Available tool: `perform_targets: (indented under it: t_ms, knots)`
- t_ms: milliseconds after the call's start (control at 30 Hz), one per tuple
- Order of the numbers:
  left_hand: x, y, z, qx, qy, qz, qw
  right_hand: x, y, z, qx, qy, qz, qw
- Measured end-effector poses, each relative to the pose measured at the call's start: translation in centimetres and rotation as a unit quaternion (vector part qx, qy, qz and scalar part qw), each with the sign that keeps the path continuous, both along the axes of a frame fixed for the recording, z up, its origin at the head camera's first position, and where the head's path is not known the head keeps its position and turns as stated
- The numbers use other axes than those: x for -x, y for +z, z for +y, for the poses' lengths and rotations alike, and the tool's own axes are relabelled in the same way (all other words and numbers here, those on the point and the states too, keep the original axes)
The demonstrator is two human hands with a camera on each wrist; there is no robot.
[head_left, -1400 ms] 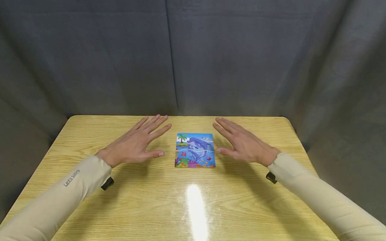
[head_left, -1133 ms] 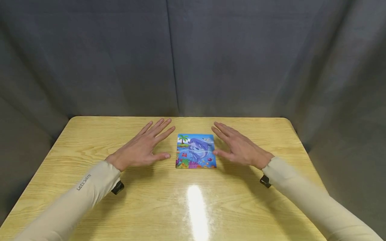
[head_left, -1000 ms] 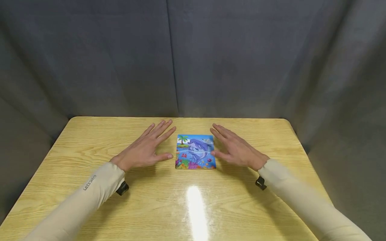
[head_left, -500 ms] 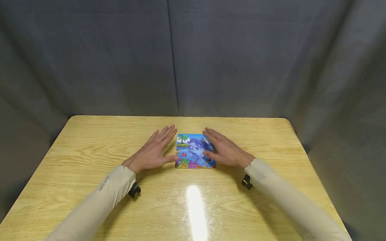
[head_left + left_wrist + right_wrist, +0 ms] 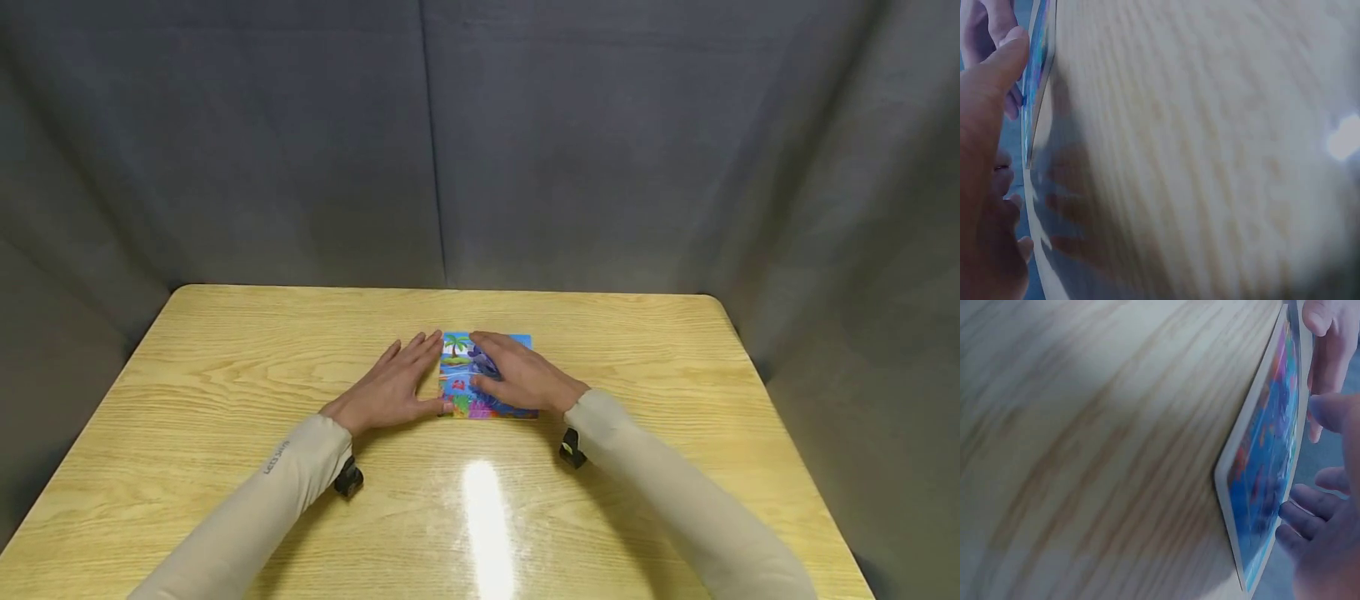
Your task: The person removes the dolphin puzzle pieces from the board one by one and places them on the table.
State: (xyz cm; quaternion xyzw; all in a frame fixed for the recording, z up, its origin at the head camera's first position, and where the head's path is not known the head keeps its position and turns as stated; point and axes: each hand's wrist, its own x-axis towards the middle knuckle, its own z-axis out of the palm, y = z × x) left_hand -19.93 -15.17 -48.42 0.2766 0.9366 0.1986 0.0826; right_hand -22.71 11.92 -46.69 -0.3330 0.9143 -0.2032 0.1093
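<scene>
A square jigsaw puzzle (image 5: pixel 456 385) with a dolphin picture, a palm tree and bright coral lies flat near the back of the table. Its pale, thin edge and fine seams show in the right wrist view, where the puzzle (image 5: pixel 1260 462) stretches beneath the fingers. My left hand (image 5: pixel 393 390) is at its left side, fingers extended, the thumb overlapping the lower left corner. Over the right part my right hand (image 5: pixel 527 373) hovers close, fingers fairly straight and pointing left, hiding most of the dolphin. Neither hand grips anything.
The light wood-grain table (image 5: pixel 285 350) has rounded back corners. Grey curtains (image 5: pixel 315 150) hang behind it and along both sides. A bright light reflection (image 5: pixel 487 517) lies on the tabletop in front of the puzzle. Each wrist carries a small black camera (image 5: pixel 348 477).
Both hands have moved inward and slightly lower. The right hand has travelled left from beside the puzzle to over it; the left hand has come up to its left edge. The puzzle stays put.
</scene>
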Motion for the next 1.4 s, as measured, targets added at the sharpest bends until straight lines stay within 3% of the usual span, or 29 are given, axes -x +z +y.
perform_targets:
  t_ms: [200, 500, 900, 1400]
  knots:
    - [-0.1, -0.3, -0.1, 0.035, 0.001, -0.017, 0.9992, 0.1, -0.1, -0.9, -0.007, 0.001, 0.013, 0.9999]
    - [-0.1, 0.2, -0.3, 0.048, -0.006, -0.02, 0.9986, 0.7, 0.2, -2.2, -0.042, 0.008, 0.059, 0.9974]
    - [0.2, 0.4, 0.1, 0.058, -0.011, -0.028, 0.9978, 1.6, 1.0, -3.9, -0.122, -0.032, 0.093, 0.9876]
    - [0.1, 0.4, 0.3, 0.057, -0.01, -0.038, 0.9976, 1.7, 1.7, -5.3, -0.172, -0.047, 0.082, 0.9805]
